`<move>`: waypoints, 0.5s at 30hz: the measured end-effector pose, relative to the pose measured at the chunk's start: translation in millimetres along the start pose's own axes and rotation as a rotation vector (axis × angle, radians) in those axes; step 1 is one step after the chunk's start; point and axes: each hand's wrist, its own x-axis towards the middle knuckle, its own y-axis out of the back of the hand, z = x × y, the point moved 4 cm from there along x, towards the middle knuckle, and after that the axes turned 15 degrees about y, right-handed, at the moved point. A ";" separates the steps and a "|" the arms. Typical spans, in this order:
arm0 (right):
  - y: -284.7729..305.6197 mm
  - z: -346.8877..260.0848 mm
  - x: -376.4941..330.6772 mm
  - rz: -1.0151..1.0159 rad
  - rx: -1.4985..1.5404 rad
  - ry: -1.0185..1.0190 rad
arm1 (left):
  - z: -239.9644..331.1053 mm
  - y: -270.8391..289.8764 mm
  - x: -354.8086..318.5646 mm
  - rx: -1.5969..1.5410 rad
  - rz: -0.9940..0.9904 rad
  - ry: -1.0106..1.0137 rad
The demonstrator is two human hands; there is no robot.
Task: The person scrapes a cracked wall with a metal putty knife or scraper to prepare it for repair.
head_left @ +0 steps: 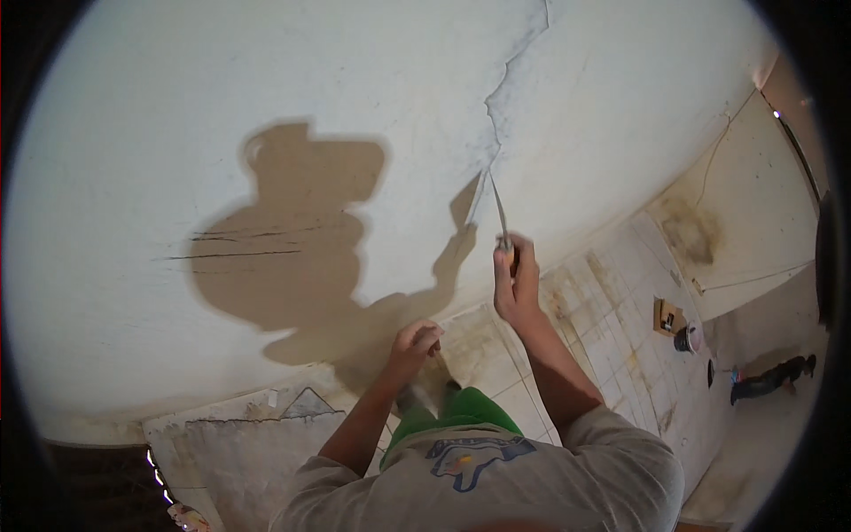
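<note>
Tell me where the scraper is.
In the head view, just right of centre, the scraper is in the right hand, its tip at the lower end of the wall crack.

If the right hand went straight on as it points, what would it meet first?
Probably the white wall, by the jagged dark crack, with the thin metal-bladed tool in the right hand arriving first; whether its tip already touches is unclear.

metal blade, matt wall

Dark print on the grey shirt cannot be read.
</note>
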 end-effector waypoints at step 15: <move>-16.7 12.6 -0.6 -0.008 -0.043 -0.058 | -62.3 29.8 -35.7 0.015 0.163 0.286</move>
